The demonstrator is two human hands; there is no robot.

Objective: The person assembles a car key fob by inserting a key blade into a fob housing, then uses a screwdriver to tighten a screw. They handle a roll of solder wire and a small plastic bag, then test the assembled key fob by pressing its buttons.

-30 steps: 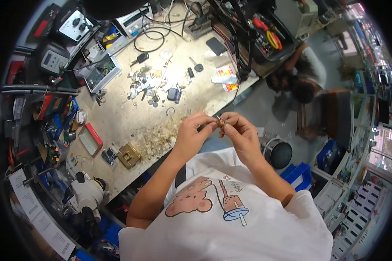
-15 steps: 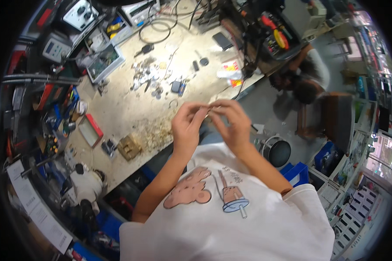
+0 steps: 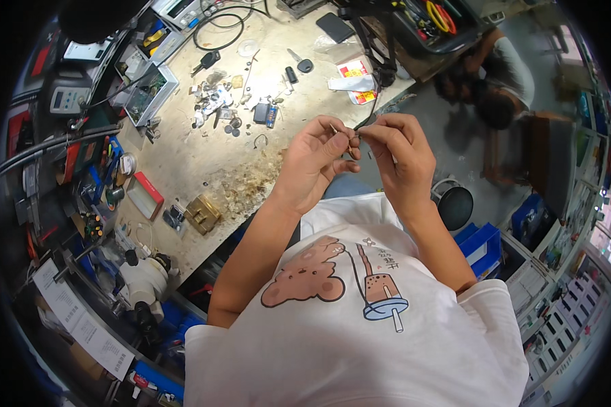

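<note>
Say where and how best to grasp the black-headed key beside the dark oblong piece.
Pinch the key by its rounded black head, probably from above and the person's right: the head is the broadest part and lies nearer the person, while the thin blade points away. The dark oblong piece sits close on the left, leaving less room there.

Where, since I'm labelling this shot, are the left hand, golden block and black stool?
Left hand [image 3: 307,166]: head view, thumb side.
Golden block [image 3: 202,214]: head view, upper side.
Black stool [image 3: 455,207]: head view, seat.

shirt [image 3: 353,339]: white, brown bear print [image 3: 305,278] | block [image 3: 202,214]: brass-gold | stool seat [image 3: 455,207]: black | bin [image 3: 483,255]: blue
</note>
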